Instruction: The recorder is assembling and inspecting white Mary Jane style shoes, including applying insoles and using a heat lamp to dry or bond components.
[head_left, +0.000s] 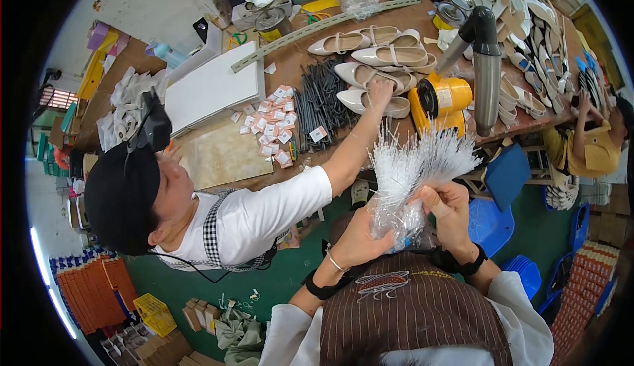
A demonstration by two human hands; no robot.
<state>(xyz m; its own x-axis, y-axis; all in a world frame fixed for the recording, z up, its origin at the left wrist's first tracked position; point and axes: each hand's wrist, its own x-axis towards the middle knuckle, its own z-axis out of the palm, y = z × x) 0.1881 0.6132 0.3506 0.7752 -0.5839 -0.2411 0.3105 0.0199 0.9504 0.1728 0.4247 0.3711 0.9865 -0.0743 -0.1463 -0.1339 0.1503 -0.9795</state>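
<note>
In front of my apron I hold up a bushy bundle of thin, clear-white plastic strands (422, 161), its lower end in crinkled clear plastic. My left hand (356, 237), with a bracelet at the wrist, is closed around the bundle's lower left side. The fingers of my right hand (448, 211) pinch at its right side. Just beyond the bundle stands a yellow hot-air machine (452, 95) with a metal nozzle. Pale strapped flat shoes (386, 56) lie in rows on the workbench (290, 39).
At my left, a co-worker in a black cap (122, 198) reaches across, one hand (379, 95) on a pale shoe. Small tags (271, 122), black sticks (323, 102) and a white board stack (211, 89) lie on the bench. Blue bins (492, 227) stand right; another person (588, 138) sits far right.
</note>
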